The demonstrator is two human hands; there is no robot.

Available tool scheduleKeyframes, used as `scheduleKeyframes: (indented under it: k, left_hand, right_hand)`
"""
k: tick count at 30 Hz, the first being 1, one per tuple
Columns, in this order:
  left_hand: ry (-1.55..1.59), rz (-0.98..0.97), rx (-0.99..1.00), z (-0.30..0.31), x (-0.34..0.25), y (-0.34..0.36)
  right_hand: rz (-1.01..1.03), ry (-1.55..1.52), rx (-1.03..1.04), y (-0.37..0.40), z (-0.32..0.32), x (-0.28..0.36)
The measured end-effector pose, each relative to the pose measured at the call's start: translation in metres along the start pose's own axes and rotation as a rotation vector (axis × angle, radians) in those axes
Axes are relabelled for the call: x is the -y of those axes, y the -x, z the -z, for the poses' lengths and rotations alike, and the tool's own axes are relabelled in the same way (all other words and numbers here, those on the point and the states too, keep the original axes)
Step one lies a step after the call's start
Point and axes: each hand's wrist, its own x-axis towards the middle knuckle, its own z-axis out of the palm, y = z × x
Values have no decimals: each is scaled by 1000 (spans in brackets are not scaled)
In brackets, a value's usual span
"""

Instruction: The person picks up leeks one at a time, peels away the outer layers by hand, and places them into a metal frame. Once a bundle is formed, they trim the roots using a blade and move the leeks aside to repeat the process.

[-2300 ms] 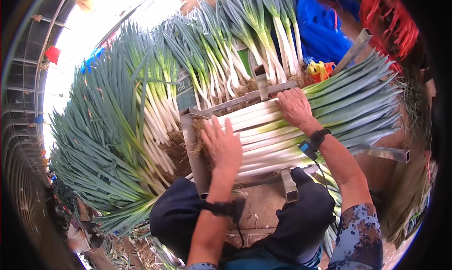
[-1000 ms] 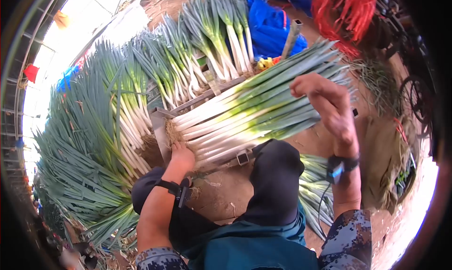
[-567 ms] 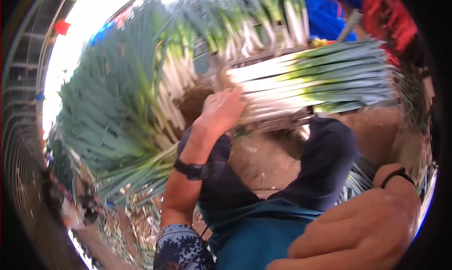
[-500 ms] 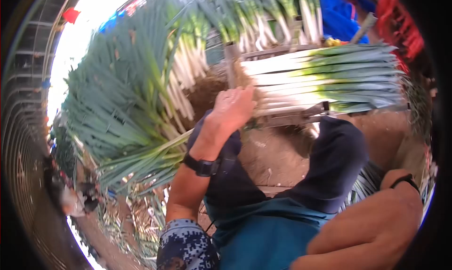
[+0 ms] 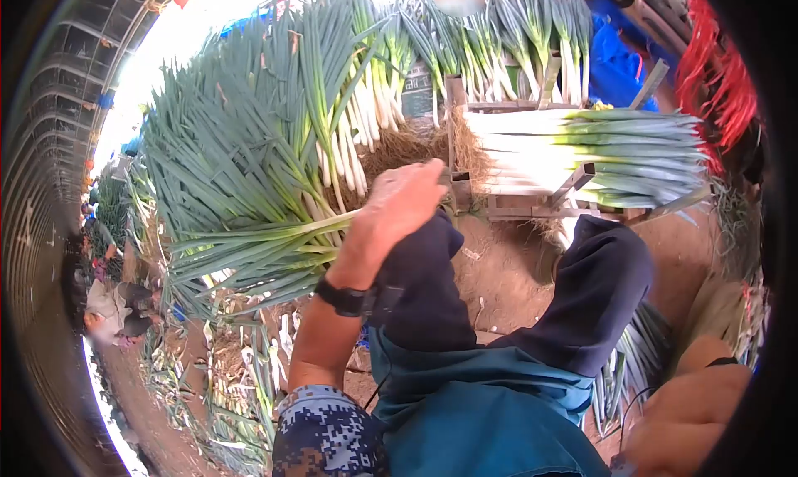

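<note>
My left hand, with a dark watch at the wrist, hovers left of a wooden rack. Its blurred fingers are bent downward and turned from view, so I cannot see whether they hold anything. On the rack lies a bundle of leeks, roots left and green leaves right. Below my left hand, loose leeks lean out from a large heap of leeks. My right hand is low at the right edge, beyond a dark wristband. Its fingers are hidden behind the forearm. Some leeks lie near that arm.
More leeks stand in a row behind the rack. Red strips hang at the upper right beside blue plastic. My knees flank bare soil. Leek scraps litter the ground at lower left; a person is farther off.
My left hand has drawn away from the root end of the bundle on the rack. My right arm has moved lower and farther right. The view has shifted.
</note>
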Motion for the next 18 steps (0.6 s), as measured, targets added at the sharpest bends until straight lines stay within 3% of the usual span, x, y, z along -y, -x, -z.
scheduleKeyframes:
  k: [2,5,7,9,12,14,16,18]
  left_hand:
    - [71,80,-155,7,34,22]
    - [54,364,-179,8,74,67]
    - [41,443,-109,-35,123,99]
    - [117,450,-2,-93,159,136]
    - [346,593,117,-180,169,190]
    - [524,660,239,-219,155,214]
    - [465,829,449,-250,150,221]
    - [420,779,422,-276,159,224]
  right_hand:
    - [-42,59,-24,10,17,14]
    - [-210,184,-71,25,44,30]
    - [-378,301,-109,16,27,13]
    - [-279,584,-524,-7,-19,-37]
    - [-301,534,-371,-19,-17,-70]
    - [-212,507,-405,-38,-18,-82]
    - [-169,488,-365,-51,-19,-95]
    - [-165,473,-253,-58,-20,-111]
